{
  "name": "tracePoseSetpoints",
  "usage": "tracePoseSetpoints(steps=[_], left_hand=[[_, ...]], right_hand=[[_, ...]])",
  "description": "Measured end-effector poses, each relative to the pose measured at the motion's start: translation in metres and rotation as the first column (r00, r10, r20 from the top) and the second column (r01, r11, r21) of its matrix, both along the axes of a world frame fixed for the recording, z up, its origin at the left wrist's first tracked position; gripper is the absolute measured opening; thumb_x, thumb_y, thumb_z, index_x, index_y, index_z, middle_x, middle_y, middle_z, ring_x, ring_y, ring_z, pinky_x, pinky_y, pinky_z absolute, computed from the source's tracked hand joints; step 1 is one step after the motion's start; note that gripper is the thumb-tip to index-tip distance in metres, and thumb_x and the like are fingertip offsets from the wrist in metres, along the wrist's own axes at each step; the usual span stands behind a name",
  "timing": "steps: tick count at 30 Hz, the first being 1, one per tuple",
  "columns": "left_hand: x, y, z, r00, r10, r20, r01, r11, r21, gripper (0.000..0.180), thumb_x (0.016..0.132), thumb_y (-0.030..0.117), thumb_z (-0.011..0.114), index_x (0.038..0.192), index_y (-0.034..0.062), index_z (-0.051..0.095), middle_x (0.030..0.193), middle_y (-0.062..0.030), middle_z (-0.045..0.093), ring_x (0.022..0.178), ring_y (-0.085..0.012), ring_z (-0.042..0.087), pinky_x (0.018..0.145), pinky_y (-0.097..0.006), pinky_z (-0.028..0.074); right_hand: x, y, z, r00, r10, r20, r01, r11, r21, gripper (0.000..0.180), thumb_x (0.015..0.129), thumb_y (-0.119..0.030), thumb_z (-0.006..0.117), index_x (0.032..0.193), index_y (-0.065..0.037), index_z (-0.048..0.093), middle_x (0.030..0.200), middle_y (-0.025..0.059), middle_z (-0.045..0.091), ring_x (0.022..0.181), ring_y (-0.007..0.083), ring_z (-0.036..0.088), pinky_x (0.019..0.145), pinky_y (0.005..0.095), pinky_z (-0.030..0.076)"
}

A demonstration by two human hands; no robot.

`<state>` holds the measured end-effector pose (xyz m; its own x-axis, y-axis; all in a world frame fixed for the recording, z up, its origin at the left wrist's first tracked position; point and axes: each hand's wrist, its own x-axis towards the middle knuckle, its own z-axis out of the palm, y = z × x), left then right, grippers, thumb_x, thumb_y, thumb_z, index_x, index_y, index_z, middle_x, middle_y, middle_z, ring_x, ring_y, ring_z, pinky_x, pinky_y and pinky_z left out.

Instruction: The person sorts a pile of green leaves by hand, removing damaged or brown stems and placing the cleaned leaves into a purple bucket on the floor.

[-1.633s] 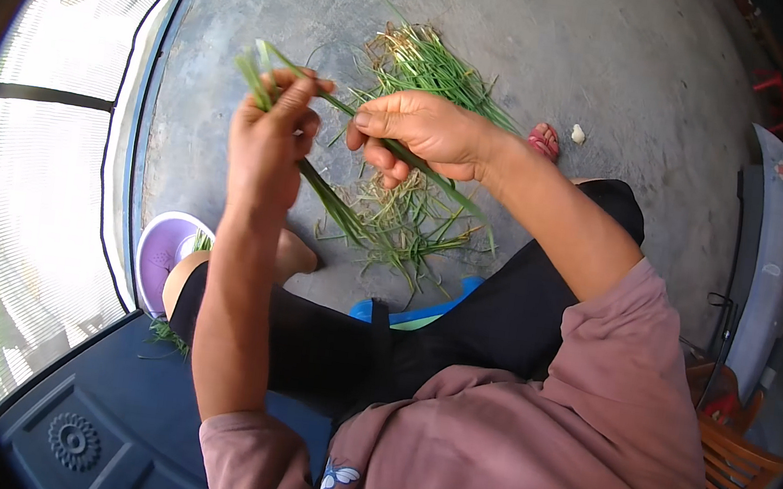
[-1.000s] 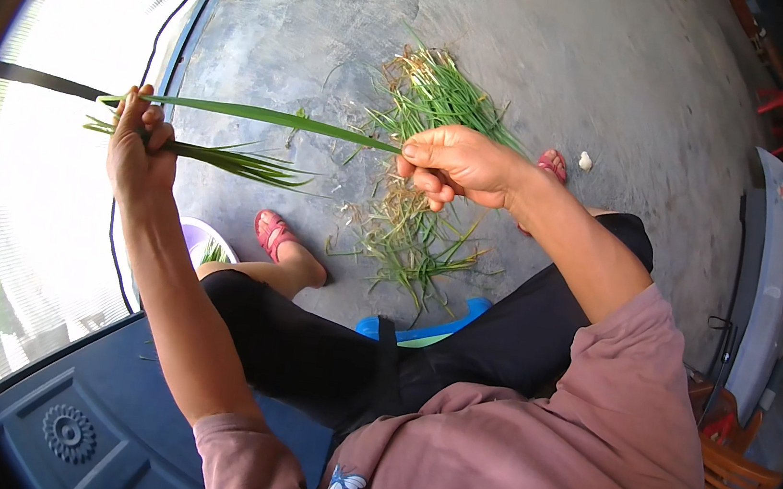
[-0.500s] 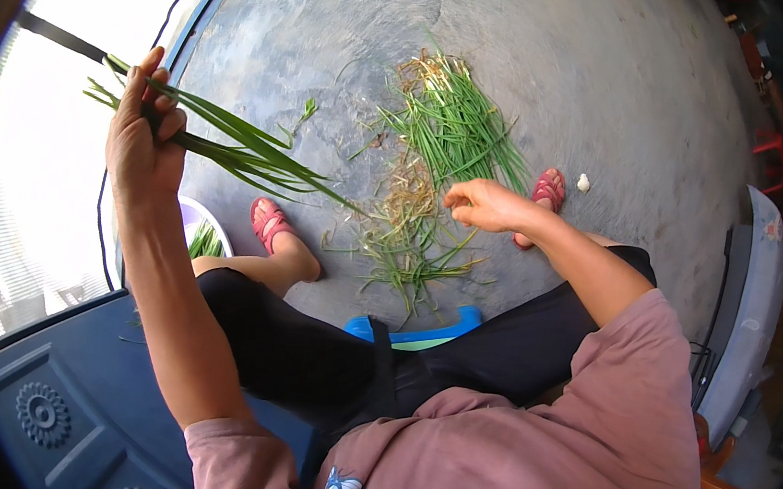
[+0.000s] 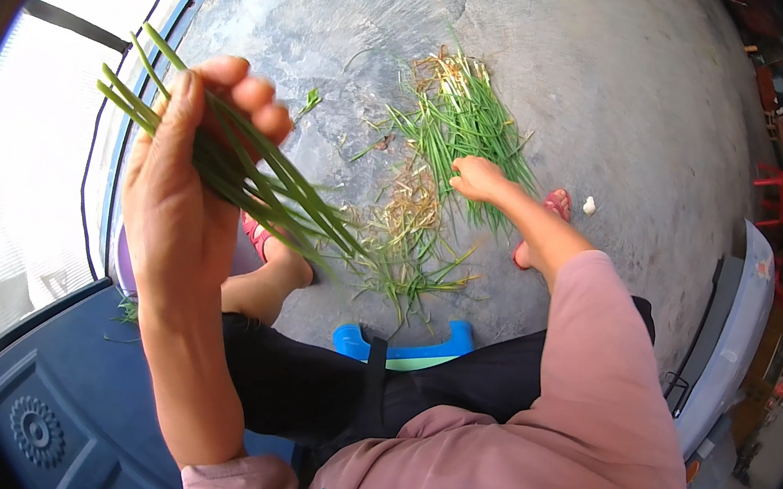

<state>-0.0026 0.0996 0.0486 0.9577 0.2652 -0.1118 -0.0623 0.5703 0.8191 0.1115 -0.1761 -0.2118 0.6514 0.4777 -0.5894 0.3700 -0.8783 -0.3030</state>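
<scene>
My left hand [image 4: 188,185] is raised close to the camera and grips a bunch of long green stalks [image 4: 267,194] that slant down to the right. Farther off, my right hand [image 4: 476,177] reaches down onto a pile of green stalks [image 4: 463,122] lying on the concrete floor; its fingers rest among them, and I cannot tell whether they grip any. A heap of dry, yellowish trimmings [image 4: 413,203] mixed with loose green leaves lies between the pile and my feet.
I sit on a low blue stool [image 4: 404,347], feet in pink sandals [image 4: 555,205]. A purple bowl [image 4: 124,264] shows behind my left forearm. A dark blue plastic sheet [image 4: 55,399] lies at lower left, a white panel [image 4: 729,331] at right, red chairs [image 4: 774,177] beyond.
My right hand let go of the stalks it held together with the left and went down to the pile on the floor. My left hand keeps the bunch and has come nearer the camera.
</scene>
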Motion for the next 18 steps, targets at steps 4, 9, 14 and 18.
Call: tracePoseSetpoints(steps=[4, 9, 14, 18], left_hand=[[0.007, -0.015, 0.0, 0.987, 0.057, -0.149, -0.043, 0.995, 0.091, 0.03, 0.092, 0.022, 0.036, 0.099, -0.0028, 0.051, 0.068, -0.0037, 0.05, 0.049, -0.0068, 0.045, 0.045, -0.018, 0.04], [0.009, -0.019, 0.0, 0.967, 0.049, -0.25, -0.048, 0.999, 0.011, 0.03, 0.092, 0.022, 0.037, 0.102, -0.0025, 0.051, 0.066, -0.0021, 0.049, 0.039, -0.0034, 0.027, 0.036, -0.018, 0.021], [0.014, -0.018, -0.002, 0.954, 0.015, -0.3, -0.009, 1.0, 0.022, 0.028, 0.086, 0.02, 0.049, 0.103, -0.0023, 0.052, 0.064, -0.0044, 0.051, 0.039, -0.0011, 0.026, 0.036, -0.016, 0.018], [0.014, -0.016, 0.004, 0.951, -0.041, -0.307, 0.067, 0.995, 0.076, 0.028, 0.09, 0.02, 0.042, 0.105, -0.0023, 0.048, 0.065, -0.0014, 0.044, 0.039, -0.002, 0.024, 0.035, -0.016, 0.02]], right_hand=[[0.006, 0.017, -0.041, 0.99, -0.13, 0.056, 0.128, 0.991, 0.041, 0.032, 0.074, -0.024, 0.055, 0.102, -0.008, 0.053, 0.105, 0.0141, 0.05, 0.095, 0.0315, 0.052, 0.079, 0.0418, 0.044], [0.019, 0.047, -0.071, 0.977, -0.208, 0.045, 0.207, 0.978, 0.027, 0.042, 0.076, -0.021, 0.053, 0.116, -0.01, 0.047, 0.117, 0.0119, 0.043, 0.102, 0.0289, 0.048, 0.084, 0.0388, 0.041], [0.027, 0.061, -0.091, 0.94, -0.323, 0.107, 0.33, 0.942, -0.054, 0.038, 0.076, -0.019, 0.053, 0.114, -0.016, 0.051, 0.117, 0.0072, 0.044, 0.105, 0.0271, 0.046, 0.084, 0.038, 0.041], [0.029, 0.057, -0.098, 0.896, -0.424, 0.133, 0.416, 0.905, 0.087, 0.024, 0.074, -0.018, 0.055, 0.097, -0.013, 0.059, 0.104, 0.0071, 0.053, 0.091, 0.0274, 0.054, 0.077, 0.0376, 0.044]])
